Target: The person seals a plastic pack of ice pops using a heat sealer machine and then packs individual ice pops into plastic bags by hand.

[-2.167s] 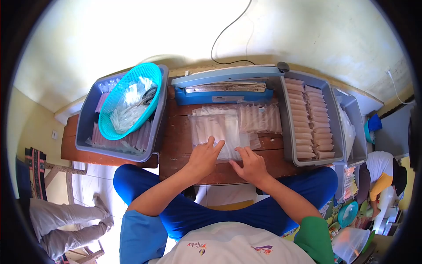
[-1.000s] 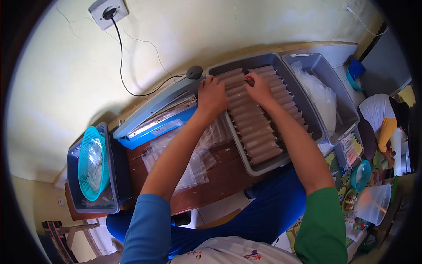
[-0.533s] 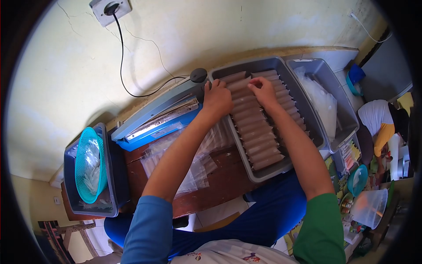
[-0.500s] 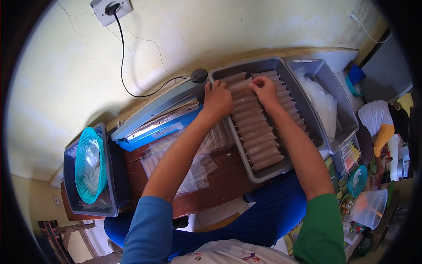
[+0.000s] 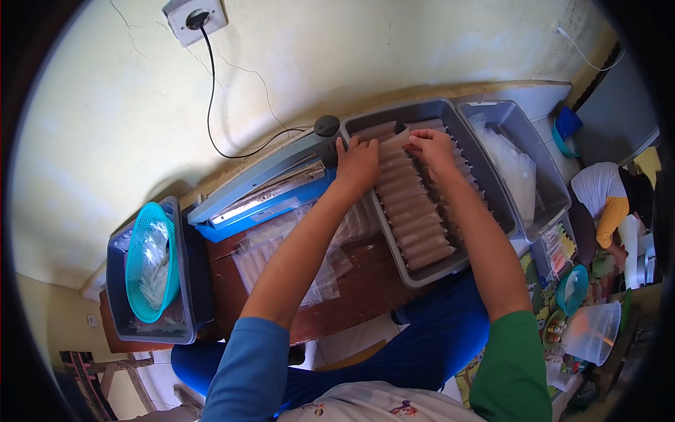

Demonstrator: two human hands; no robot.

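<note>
Brown tube-shaped packets (image 5: 415, 211) lie side by side in two columns inside a grey tub (image 5: 415, 280). At the far end of the left column, my left hand (image 5: 357, 167) is closed at the left end of one packet (image 5: 394, 145), fingers curled down near the tub wall. My right hand (image 5: 434, 149) pinches the other end of that packet between thumb and fingers. The left fingertips are partly hidden. Beside the tub lies a blue and grey bar sealer (image 5: 264, 200) with its long arm raised.
Clear bags with packets (image 5: 256, 264) lie on the brown table (image 5: 351, 309). A turquoise basket (image 5: 171, 281) sits in a dark tub (image 5: 191, 309) at left. Another grey tub (image 5: 555, 218) holds white plastic (image 5: 517, 169). A person (image 5: 605, 193) bends down at far right.
The view has shifted slightly. My right hand has drawn a little to the right at the packet's end; my left hand stays near the other end.
</note>
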